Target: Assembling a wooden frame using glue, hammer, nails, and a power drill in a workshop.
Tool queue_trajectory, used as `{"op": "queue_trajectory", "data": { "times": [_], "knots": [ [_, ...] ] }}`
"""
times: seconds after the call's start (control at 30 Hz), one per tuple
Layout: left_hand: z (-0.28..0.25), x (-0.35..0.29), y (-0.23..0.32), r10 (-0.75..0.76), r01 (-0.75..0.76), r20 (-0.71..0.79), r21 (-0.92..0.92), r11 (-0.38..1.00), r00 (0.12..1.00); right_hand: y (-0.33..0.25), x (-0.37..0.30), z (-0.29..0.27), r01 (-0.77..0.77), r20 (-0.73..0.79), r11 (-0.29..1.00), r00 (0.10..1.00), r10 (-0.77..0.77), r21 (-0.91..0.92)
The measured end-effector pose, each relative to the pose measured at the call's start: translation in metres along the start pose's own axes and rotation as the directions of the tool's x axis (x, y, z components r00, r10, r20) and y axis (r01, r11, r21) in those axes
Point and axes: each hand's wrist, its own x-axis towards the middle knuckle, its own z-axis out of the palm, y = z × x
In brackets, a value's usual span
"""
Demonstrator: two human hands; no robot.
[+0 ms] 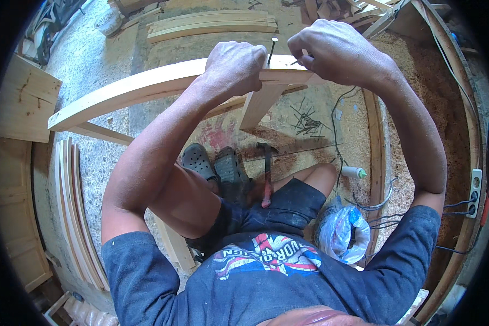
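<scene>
A long pale wooden beam (141,81) runs across in front of me, with a crosspiece (261,103) joined under it. My left hand (236,66) is closed over the beam, its fingertips mostly hidden. Just right of its knuckles a nail (272,51) stands up from the beam's top, slightly tilted. Over the beam's right end, my right hand (334,51) has its fingers pinched together; a thin dark nail tip seems to poke out of them toward the beam. A hammer (267,176) lies between my legs, its handle end against my shorts.
Loose nails (308,120) lie in a heap on the floor beyond the hammer. Stacked boards (212,26) lie at the far side, long strips (73,206) at left. A bottle (354,172), a plastic bag (339,233), cables and a power strip (474,193) are at right.
</scene>
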Motion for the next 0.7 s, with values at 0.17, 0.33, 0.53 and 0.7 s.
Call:
{"op": "queue_trajectory", "data": {
  "times": [0.17,0.33,0.53,0.7],
  "knots": [
    [0.002,0.001,-0.001,-0.004,0.004,0.009,-0.005,1.000,1.000,0.005,0.005,0.012,0.042,-0.026,0.999,0.999,-0.041,0.020],
    [0.003,0.002,0.000,0.004,-0.004,0.006,0.010,1.000,1.000,0.013,0.011,0.017,0.063,-0.086,0.997,0.995,-0.059,0.042],
    [0.001,0.004,0.002,-0.006,0.006,0.023,0.017,1.000,1.000,0.020,0.017,0.025,0.188,-0.175,0.981,0.969,-0.176,0.055],
    [0.003,0.001,0.001,-0.011,0.011,0.006,0.020,1.000,1.000,0.012,0.015,-0.013,0.201,0.029,0.945,0.976,-0.216,0.257]
  ]
}}
